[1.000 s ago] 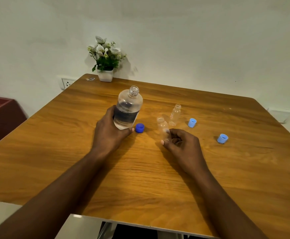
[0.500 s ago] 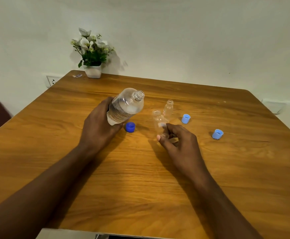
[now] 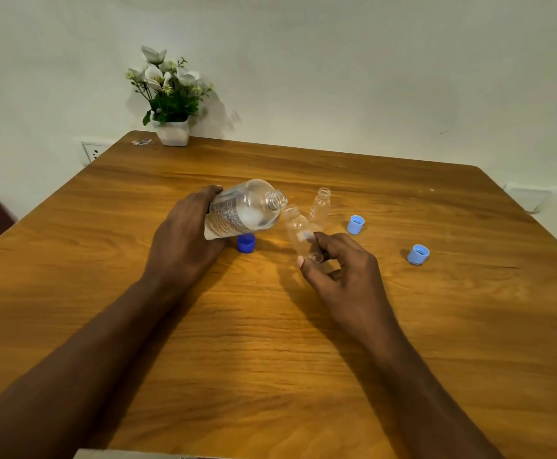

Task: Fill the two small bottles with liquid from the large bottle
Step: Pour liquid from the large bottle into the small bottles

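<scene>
Far L, a wall socket (image 3: 93, 152) is sitting behind the worktop (image 3: 270, 352), w/ a flower pot (image 3: 172, 132) standing on the back L corner. Your L hand (image 3: 184, 240) is gripping the lg bottle (image 3: 244, 210) round its lower body, fingers curled behind the label. You're holding it off the wood & tipped nearly flat, open neck pointing R, liquid pooling along its lower side. Can't tell whether anything is leaving the neck. Just beneath its base a dark blue cap (image 3: 246, 243) is lying on the worktop.

Your R hand (image 3: 343, 270) is pinching the near sm bottle (image 3: 298, 233) low down btwn thumb & fingers, tilting it so the open mouth is leaning L, right beside the lg bottle's neck; touching or not, can't tell. Just behind it the far sm bottle (image 3: 320, 207) is standing upright, uncapped. Further R, a light blue cap (image 3: 356, 224) is lying open side up near that bottle, & a 2nd light blue cap (image 3: 418, 254) is lying well apart toward the R edge.
</scene>
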{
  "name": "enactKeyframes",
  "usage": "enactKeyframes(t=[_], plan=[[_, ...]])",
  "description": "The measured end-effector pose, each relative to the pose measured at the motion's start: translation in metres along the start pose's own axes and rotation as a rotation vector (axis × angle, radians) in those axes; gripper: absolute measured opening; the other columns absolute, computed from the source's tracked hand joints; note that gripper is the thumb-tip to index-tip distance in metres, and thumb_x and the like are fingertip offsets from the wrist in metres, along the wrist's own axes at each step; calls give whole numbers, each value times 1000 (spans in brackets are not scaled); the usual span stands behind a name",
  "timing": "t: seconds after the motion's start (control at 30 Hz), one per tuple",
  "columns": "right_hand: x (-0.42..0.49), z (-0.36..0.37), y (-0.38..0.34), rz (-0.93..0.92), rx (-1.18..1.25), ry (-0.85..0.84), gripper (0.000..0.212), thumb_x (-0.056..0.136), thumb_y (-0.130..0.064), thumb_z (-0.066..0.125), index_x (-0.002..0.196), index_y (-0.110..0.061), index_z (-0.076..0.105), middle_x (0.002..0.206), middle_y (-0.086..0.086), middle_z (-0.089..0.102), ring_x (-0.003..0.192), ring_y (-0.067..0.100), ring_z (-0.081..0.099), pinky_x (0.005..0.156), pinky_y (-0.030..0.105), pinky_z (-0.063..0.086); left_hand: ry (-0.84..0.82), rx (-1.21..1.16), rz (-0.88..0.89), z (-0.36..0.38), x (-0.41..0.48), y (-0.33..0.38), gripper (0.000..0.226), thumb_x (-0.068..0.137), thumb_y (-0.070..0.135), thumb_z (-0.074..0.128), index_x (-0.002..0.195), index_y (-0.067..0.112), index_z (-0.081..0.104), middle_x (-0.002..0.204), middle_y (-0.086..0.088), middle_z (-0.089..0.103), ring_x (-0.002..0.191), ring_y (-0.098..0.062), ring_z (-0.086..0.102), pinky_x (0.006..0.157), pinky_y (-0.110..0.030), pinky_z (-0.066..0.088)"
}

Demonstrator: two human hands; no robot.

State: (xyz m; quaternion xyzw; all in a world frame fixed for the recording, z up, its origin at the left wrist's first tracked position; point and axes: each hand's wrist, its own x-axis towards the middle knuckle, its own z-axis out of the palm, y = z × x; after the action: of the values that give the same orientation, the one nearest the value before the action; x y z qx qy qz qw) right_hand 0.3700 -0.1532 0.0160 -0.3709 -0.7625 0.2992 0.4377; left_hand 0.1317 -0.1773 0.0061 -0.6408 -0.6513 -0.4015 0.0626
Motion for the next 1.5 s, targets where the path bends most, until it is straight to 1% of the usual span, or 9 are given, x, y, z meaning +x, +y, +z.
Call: enactKeyframes(t=[0.13,0.3,0.67,0.8,0.93,1.1,1.17,1.23,1.5], plan=[[0,-1,-1,-5,-11,2,29,84,-14,70,112,-21,67,87,-11,59,85,3,57,59,12,45,9,26,16,1,-1,1,70,74,16,81,135,8,47,128,-10,58,117,-25,54,88,-36,46],[-1,-1,-1,5,-12,-9,31,84,-15,71,114,-20,67,87,-12,59,85,3,57,59,14,47,8,39,18,1,-1,-1,71,74,14,81,135,8,46,128,-10,58,117,-25,54,88,-30,43],[-3,-3,-2,19,14,-28,32,85,-16,70,117,-21,66,88,-11,59,86,4,58,59,14,48,37,64,41,-1,-1,0,68,73,6,78,134,7,47,128,-11,58,117,-28,53,87,-40,48],[-3,-3,-2,13,10,-39,31,85,-16,70,116,-21,66,88,-11,59,86,3,58,59,11,45,42,87,56,-3,-1,-3,69,72,6,78,134,8,47,129,-11,57,118,-27,52,86,-39,49],[-2,-3,-3,19,24,-52,31,85,-17,70,114,-28,64,90,-9,60,87,3,58,58,14,48,42,99,69,-4,-1,-3,69,74,8,78,135,8,46,130,-11,56,119,-28,52,85,-40,50],[-3,-3,-2,14,7,-54,31,86,-16,70,116,-22,66,89,-8,60,87,3,57,59,14,47,51,121,69,-5,-1,-3,70,72,5,78,134,9,46,129,-12,56,119,-30,52,84,-44,51],[-3,-2,-1,9,4,-60,29,86,-16,69,115,-20,67,88,-8,59,85,6,58,59,16,48,53,136,63,-6,-1,-4,71,71,4,78,134,9,46,130,-13,56,120,-31,51,86,-43,50],[-3,-2,0,3,-10,-68,30,86,-16,69,116,-18,67,88,-10,59,86,7,58,60,14,46,53,154,63,-7,-1,-5,72,72,3,78,135,9,46,132,-14,54,122,-31,50,89,-43,49],[-2,-1,2,11,-45,-99,32,88,-22,67,120,-18,65,91,-15,58,87,3,58,65,12,44,68,198,71,-11,0,-5,73,72,0,76,138,9,44,136,-14,51,126,-30,45,90,-43,48]])
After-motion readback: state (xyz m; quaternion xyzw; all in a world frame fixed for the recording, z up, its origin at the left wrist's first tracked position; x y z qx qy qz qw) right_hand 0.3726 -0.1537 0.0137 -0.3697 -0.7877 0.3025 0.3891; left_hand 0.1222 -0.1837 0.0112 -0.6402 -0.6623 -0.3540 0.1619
